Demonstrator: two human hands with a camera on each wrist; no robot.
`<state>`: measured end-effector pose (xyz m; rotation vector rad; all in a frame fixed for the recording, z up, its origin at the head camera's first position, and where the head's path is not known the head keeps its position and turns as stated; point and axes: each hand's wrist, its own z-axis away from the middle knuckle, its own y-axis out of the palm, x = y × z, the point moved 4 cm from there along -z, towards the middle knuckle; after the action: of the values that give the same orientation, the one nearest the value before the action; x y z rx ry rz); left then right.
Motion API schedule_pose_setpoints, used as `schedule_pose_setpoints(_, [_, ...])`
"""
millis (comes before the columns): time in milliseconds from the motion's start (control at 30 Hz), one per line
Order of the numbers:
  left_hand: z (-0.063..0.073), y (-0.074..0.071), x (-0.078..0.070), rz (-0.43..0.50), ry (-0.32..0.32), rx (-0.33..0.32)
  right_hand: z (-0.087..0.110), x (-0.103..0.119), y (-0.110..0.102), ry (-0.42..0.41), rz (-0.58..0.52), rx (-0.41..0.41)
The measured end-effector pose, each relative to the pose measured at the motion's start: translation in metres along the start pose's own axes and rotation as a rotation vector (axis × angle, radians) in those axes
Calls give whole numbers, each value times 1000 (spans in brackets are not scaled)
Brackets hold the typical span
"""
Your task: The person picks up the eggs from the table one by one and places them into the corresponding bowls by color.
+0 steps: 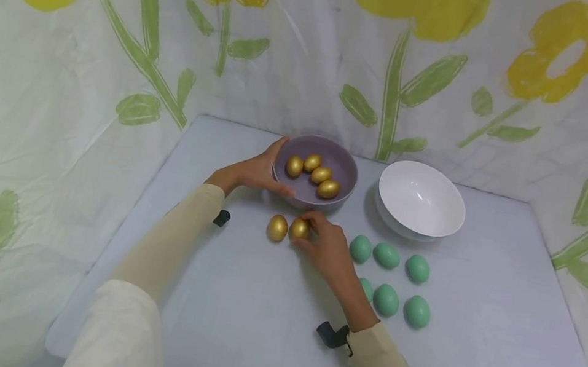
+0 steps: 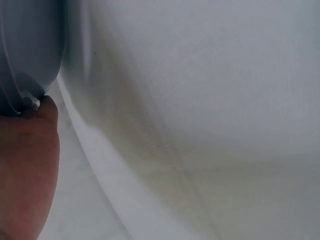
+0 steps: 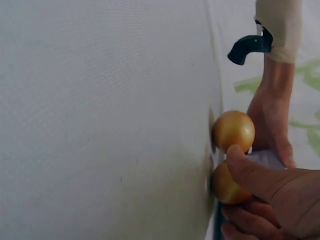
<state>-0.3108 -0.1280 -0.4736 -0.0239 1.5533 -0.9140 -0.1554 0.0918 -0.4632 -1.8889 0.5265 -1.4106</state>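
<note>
My left hand (image 1: 259,171) grips the purple bowl (image 1: 345,193) at its left side, thumb at the front and fingers round the back. Several golden eggs (image 1: 321,175) lie inside that bowl. In the left wrist view the bowl's grey-looking side (image 2: 32,45) shows above part of the hand (image 2: 30,165). Just in front of the bowl, my right hand (image 1: 329,251) pinches a golden egg (image 1: 298,229) between thumb and fingers. Another golden egg (image 1: 277,228) stands to its left on the table. Both eggs appear in the right wrist view, the pinched egg (image 3: 227,186) lower.
A white bowl (image 1: 420,200) stands right of the purple one, with no eggs visible in it. Several green eggs (image 1: 386,300) lie in two rows on the white table (image 1: 231,324), right of my right hand, which partly hides one. A flower-painted sheet (image 1: 308,74) hangs behind the table.
</note>
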Motion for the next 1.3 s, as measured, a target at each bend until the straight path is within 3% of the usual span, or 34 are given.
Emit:
schedule_pose_setpoints(367, [0,0,-1,23,27,-1,-10,1,5,29,44,60])
schedule_pose_setpoints(533, [1,2,0,15,10,1,-6,2,0,31,40,62])
schedule_pose_setpoints(867, [1,-2,-5,15,11,15,2,36,-46,-88,-20,59])
schedule_pose_setpoints(1033, [0,-3,-15,69,123,5,-11,48,-70,-128,6,-17])
schedule_pose_setpoints(1133, [-3,-3,-10,74,176,-13,-24,46,-78,-135,0,-72])
schedule_pose_setpoints(1233, [-4,-1,-5,53,137,-5,-41,39,-83,-137,16,-98])
schedule_pose_setpoints(1300, [-3,0,-2,32,78,5,-52,34,-84,-134,44,-106])
